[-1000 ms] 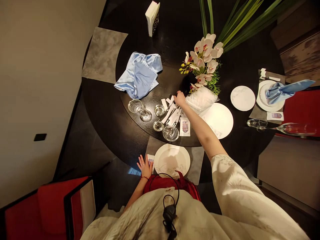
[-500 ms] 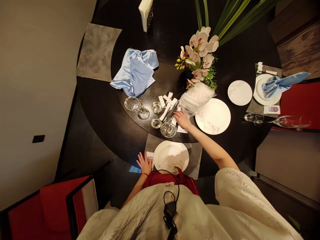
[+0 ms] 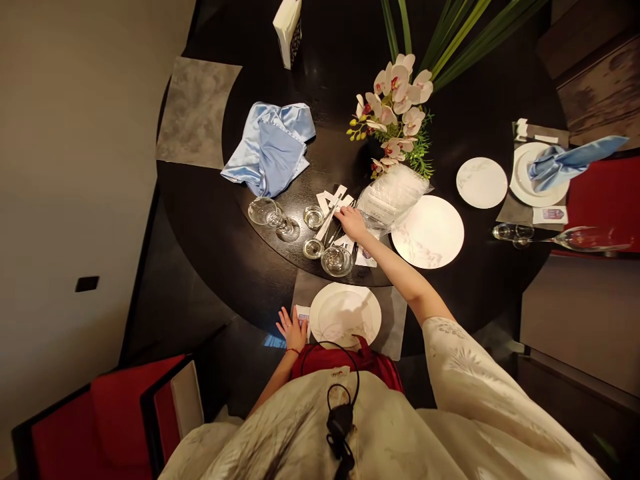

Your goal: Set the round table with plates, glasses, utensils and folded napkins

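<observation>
Stood at a big round dark table [image 3: 200, 227] near a plain wall [image 3: 75, 167], with a red chair [image 3: 120, 413] low on the left. Saw a smaller dark round board [image 3: 330, 147] on top of the table, with long green leaves [image 3: 463, 43] and pale flowers [image 3: 403, 87] near the middle. Found a shiny blue cloth [image 3: 273, 150] in a loose heap, left of the flowers. Saw a grey mat [image 3: 393, 333] at the near edge with a white plate [image 3: 345, 307] on it, and another big plate [image 3: 430, 233] farther right. Spotted a clear bag [image 3: 393, 193] of something white just beside that second plate. Reached the right hand [image 3: 353, 223] out over a pile of thin sticks and white strips [image 3: 326, 227], just left of the bag. Had the fingers bent and close together, touching the pile, but could not tell about a grip on any stick. Rested the left hand [image 3: 293, 328] at the table edge, fingers spread wide, right by a small printed packet [image 3: 303, 312]. Saw a clear stemmed glass [image 3: 261, 210] left of the pile, a round glass bowl [image 3: 337, 262] at its near end and two little glass cups [image 3: 313, 217] along its left side.
</observation>
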{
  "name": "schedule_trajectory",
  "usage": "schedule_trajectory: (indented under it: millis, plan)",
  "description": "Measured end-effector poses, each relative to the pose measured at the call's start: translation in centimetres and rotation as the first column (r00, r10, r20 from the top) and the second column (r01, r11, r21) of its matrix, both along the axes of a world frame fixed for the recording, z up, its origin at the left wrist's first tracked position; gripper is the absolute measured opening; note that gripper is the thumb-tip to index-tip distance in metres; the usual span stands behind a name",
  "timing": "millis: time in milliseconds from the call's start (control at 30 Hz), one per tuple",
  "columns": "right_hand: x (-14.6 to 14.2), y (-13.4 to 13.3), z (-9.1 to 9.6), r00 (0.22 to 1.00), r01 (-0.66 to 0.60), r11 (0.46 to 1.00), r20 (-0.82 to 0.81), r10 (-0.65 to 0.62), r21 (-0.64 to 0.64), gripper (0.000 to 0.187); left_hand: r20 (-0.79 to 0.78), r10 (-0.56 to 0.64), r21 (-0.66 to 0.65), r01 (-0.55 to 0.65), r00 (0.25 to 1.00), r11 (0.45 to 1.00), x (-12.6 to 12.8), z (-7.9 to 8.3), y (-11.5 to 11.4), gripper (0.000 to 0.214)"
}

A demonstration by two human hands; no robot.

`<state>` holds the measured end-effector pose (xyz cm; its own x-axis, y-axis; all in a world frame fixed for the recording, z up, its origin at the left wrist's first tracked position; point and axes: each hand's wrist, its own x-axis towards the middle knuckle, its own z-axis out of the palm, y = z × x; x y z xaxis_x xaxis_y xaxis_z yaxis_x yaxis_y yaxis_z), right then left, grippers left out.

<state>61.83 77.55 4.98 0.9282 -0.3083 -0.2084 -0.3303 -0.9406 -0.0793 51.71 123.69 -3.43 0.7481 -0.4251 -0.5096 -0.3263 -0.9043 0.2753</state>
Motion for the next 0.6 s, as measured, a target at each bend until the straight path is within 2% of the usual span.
schedule_trajectory:
  millis: [200, 333, 467, 600]
  plan:
    - [1.3, -1.7, 0.3, 0.998, 0.042, 0.999, -0.05, -0.043, -0.028, 0.04, 0.024, -0.015, 0.029, 0.014, 1.0, 0.999, 0.0, -0.1, 0.0, 0.064]
    - [3.2, -2.3, 1.3, 0.993, -0.024, 0.999, -0.117, 0.02, -0.038, 0.034, 0.056, -0.022, 0.044, 0.02, 0.998, 0.999, -0.1, -0.5, 0.3, 0.064]
    - [4.3, -2.1, 2.1, 0.979, -0.075, 0.997, -0.189, 0.072, -0.01, 0.037, 0.106, -0.031, 0.026, 0.028, 0.994, 0.999, -0.3, -0.9, 0.6, 0.064]
    - [4.2, -1.7, 2.2, 0.976, 0.012, 0.999, -0.217, -0.018, -0.03, 0.038, 0.113, -0.017, 0.003, 0.017, 0.994, 1.0, -0.4, -1.2, 0.8, 0.067]
